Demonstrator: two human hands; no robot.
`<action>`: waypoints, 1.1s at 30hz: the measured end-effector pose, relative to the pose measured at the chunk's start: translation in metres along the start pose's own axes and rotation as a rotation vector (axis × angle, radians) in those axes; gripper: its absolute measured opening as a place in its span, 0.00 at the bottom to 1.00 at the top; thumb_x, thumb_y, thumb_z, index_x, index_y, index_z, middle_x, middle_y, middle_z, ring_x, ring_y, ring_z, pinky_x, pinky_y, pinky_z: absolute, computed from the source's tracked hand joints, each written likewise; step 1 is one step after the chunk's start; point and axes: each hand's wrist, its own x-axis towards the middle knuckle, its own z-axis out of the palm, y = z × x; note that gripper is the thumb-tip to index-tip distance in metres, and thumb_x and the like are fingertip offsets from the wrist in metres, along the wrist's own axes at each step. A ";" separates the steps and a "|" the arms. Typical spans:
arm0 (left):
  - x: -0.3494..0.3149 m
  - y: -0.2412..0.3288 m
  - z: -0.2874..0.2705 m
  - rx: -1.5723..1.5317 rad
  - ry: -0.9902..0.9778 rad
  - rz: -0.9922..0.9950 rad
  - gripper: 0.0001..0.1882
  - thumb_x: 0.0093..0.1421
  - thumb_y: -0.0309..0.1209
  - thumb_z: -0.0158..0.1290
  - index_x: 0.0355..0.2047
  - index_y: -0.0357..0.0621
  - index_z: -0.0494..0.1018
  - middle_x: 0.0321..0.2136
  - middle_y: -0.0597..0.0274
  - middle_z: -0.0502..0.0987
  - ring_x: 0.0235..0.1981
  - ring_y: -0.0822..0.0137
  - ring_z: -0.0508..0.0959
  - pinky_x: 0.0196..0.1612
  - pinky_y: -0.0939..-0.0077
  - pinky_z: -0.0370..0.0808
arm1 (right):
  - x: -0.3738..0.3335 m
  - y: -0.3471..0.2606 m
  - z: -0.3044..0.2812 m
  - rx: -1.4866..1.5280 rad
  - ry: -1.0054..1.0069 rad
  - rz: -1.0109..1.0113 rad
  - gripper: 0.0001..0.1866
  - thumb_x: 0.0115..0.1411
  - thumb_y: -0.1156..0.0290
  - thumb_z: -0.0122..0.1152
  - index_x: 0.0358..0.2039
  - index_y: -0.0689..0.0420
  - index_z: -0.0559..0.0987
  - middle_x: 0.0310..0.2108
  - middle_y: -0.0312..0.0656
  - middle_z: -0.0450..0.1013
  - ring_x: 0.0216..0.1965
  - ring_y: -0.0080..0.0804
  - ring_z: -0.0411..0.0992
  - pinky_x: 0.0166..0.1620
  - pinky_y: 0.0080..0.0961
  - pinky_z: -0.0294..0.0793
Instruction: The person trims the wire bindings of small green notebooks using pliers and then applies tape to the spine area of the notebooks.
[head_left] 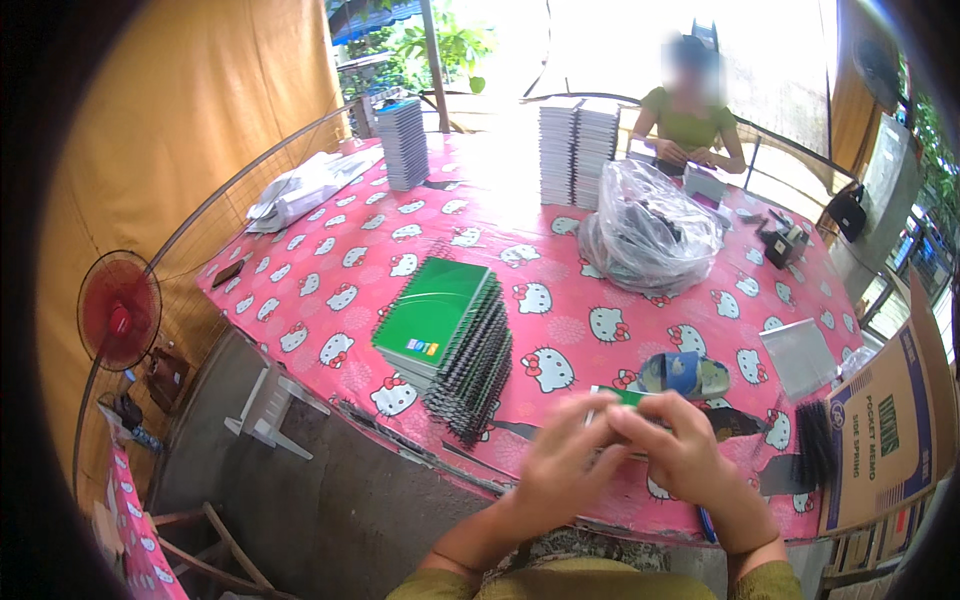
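Note:
Close to the table's near edge, a small green-covered notebook (632, 396) lies mostly hidden under my fingers. My left hand (570, 455) is closed at its left side, fingers bent over the edge. My right hand (685, 450) closes on it from the right, and the fingertips of both hands nearly meet. Left of my hands rises a tall, leaning stack of green spiral notebooks (437, 305), black coils facing right. Just beyond my right hand sits a blue-patterned object (685, 373) whose kind I cannot make out. Several black spiral coils (815, 445) stand farther right.
A pink cartoon-print cloth (545, 325) covers the table. A clear plastic bag (655, 235) with dark contents and white notebook stacks (577, 150) stand farther back. Another person (690, 120) sits across. At right is a cardboard box (885, 420); at left, a red fan (120, 310).

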 end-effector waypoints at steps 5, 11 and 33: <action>0.000 -0.042 -0.085 0.132 0.851 -0.066 0.28 0.64 0.45 0.51 0.56 0.38 0.65 0.54 0.53 0.69 0.55 0.59 0.69 0.59 0.60 0.62 | 0.101 0.007 0.017 0.948 0.605 0.222 0.22 0.58 0.79 0.60 0.53 0.62 0.68 0.42 0.41 0.72 0.40 0.30 0.73 0.39 0.25 0.76; 0.021 -0.111 -0.106 -0.367 0.775 -0.409 0.32 0.70 0.53 0.37 0.55 0.34 0.65 0.53 0.49 0.69 0.54 0.62 0.70 0.56 0.65 0.65 | 0.181 0.064 0.125 0.518 0.466 0.346 0.16 0.56 0.66 0.64 0.40 0.63 0.76 0.37 0.46 0.74 0.38 0.33 0.74 0.42 0.28 0.73; -0.025 -0.038 -0.007 -0.685 -0.191 -0.938 0.31 0.70 0.51 0.35 0.52 0.32 0.66 0.42 0.46 0.73 0.46 0.56 0.74 0.50 0.72 0.70 | -0.133 0.056 0.047 0.515 0.238 1.334 0.32 0.64 0.48 0.55 0.54 0.67 0.70 0.44 0.46 0.74 0.40 0.29 0.74 0.42 0.26 0.74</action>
